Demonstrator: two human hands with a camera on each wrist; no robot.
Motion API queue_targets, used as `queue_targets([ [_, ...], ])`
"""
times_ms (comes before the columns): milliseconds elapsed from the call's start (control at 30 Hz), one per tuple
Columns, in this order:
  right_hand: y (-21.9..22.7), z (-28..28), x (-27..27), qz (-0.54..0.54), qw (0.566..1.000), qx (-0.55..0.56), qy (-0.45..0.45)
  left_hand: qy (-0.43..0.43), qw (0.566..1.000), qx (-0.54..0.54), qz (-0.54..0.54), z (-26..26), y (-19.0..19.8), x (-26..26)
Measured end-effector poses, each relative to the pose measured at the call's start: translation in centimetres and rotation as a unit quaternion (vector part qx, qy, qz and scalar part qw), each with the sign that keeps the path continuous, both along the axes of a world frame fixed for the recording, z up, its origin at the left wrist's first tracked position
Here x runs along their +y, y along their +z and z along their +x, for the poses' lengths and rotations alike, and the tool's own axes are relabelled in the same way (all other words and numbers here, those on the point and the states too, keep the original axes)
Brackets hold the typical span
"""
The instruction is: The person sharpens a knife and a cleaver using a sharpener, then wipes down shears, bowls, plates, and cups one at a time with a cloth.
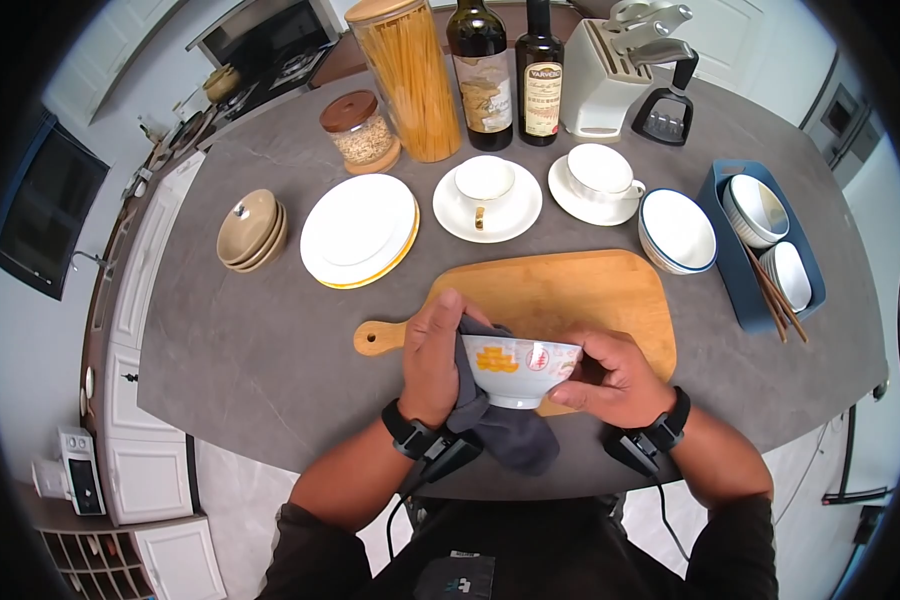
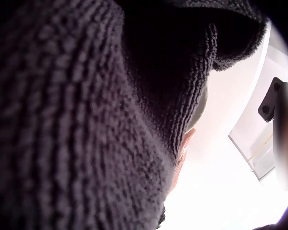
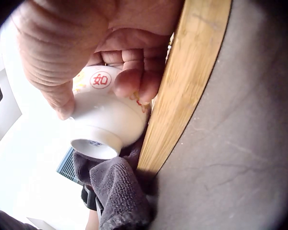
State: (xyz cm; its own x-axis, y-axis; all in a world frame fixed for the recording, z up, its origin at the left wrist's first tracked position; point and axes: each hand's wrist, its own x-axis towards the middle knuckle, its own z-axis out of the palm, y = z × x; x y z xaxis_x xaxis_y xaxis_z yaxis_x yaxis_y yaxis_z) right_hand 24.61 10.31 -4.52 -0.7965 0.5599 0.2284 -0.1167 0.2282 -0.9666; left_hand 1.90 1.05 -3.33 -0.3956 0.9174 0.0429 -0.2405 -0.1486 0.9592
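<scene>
A white bowl [image 1: 518,375] with yellow and red printed decoration is held over the near edge of the wooden cutting board [image 1: 560,285]. My right hand [image 1: 620,375] grips its right side; in the right wrist view the thumb [image 3: 62,103] and fingers pinch the bowl wall, and the foot ring shows. My left hand [image 1: 430,360] holds a dark grey ribbed cloth [image 1: 515,437] against the bowl's left side, with part of it hanging below. In the left wrist view the cloth [image 2: 77,124] fills most of the picture and hides the left fingers.
Beyond the board stand stacked brown bowls [image 1: 245,235], white plates [image 1: 355,225], two cups on saucers [image 1: 460,222], a blue-rimmed bowl [image 1: 677,230] and a blue bin [image 1: 735,270] with bowls and chopsticks. Farther back are jars, two bottles and a knife block [image 1: 600,85].
</scene>
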Motion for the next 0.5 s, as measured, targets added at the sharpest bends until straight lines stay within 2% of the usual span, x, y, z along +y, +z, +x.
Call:
queue_targets([
  [333, 0.38, 0.08, 0.21, 0.034, 0.999, -0.019, 0.012, 0.012, 1.000, 0.007, -0.020, 0.03, 0.43, -0.12],
  [500, 0.74, 0.00, -0.06, 0.002, 1.000, -0.011, 0.010, -0.009, 1.000, -0.018, 0.003, -0.22, -0.29, -0.01],
])
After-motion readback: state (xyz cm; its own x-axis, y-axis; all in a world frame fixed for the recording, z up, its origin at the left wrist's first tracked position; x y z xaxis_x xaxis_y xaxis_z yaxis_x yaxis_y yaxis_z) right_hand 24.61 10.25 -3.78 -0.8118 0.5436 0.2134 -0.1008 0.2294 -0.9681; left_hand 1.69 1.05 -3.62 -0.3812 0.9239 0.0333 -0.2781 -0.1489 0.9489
